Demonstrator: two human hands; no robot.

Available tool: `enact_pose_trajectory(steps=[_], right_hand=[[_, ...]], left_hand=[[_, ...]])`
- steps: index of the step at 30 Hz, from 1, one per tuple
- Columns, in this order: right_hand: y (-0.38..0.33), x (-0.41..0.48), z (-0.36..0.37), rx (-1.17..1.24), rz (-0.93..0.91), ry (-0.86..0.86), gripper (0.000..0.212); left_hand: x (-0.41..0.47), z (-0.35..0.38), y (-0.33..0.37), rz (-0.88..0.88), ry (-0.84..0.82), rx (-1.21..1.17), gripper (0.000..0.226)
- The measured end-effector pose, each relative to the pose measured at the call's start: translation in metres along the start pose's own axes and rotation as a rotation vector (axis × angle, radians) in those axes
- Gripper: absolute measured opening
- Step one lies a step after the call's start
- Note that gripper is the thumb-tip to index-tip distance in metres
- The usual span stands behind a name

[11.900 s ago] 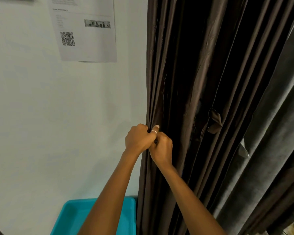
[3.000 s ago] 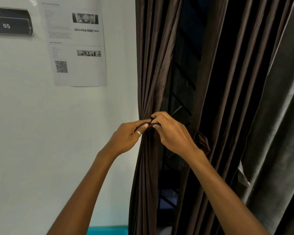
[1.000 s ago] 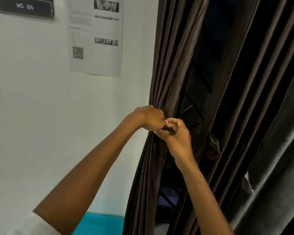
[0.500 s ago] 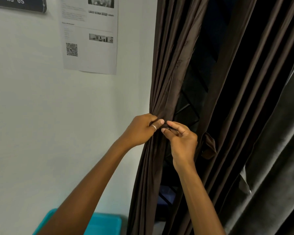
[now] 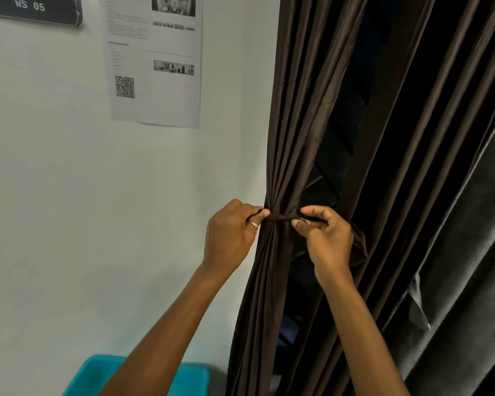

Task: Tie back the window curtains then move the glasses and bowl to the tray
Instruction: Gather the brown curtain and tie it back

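Against the white wall (image 5: 69, 195), the dark brown curtain (image 5: 292, 138) is bunched into a narrow bundle where a thin brown tie band (image 5: 280, 216) crosses its folds. The left hand (image 5: 229, 238) has its grip closed on the band's left end, pinching it between thumb and finger, with a ring (image 5: 252, 224) on that hand. The right hand (image 5: 329, 241) pinches the band's right end in a tight grip, just beside the bundle. Right of the gathered folds, dark window bars (image 5: 335, 155) show through a gap. A teal tray (image 5: 97, 375) sits low by the wall, partly hidden by the left forearm. A printed sheet (image 5: 155, 104) and a "WS 05" sign (image 5: 32, 8) hang above.
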State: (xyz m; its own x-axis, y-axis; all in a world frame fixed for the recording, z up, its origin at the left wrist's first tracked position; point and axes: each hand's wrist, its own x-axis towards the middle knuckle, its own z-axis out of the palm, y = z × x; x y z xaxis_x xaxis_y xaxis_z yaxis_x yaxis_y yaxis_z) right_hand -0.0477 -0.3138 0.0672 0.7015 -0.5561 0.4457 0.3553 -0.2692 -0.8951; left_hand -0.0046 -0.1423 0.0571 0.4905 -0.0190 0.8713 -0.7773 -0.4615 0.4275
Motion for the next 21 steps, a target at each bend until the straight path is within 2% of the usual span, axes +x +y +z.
enact_pose_trajectory(steps=[5,11,21], right_hand=[[-0.001,0.009,-0.006,-0.057,-0.022,0.020,0.032],[0.004,0.003,0.004,-0.160,-0.074,-0.021,0.022],[0.012,-0.018,0.020,-0.249,-0.144,-0.116,0.029]], left_hand=[[-0.004,-0.008,-0.004,-0.014,-0.010,0.021,0.028],[-0.004,-0.011,-0.012,-0.039,-0.041,0.059,0.024],[-0.011,-0.001,-0.024,-0.107,-0.123,0.004,0.022]])
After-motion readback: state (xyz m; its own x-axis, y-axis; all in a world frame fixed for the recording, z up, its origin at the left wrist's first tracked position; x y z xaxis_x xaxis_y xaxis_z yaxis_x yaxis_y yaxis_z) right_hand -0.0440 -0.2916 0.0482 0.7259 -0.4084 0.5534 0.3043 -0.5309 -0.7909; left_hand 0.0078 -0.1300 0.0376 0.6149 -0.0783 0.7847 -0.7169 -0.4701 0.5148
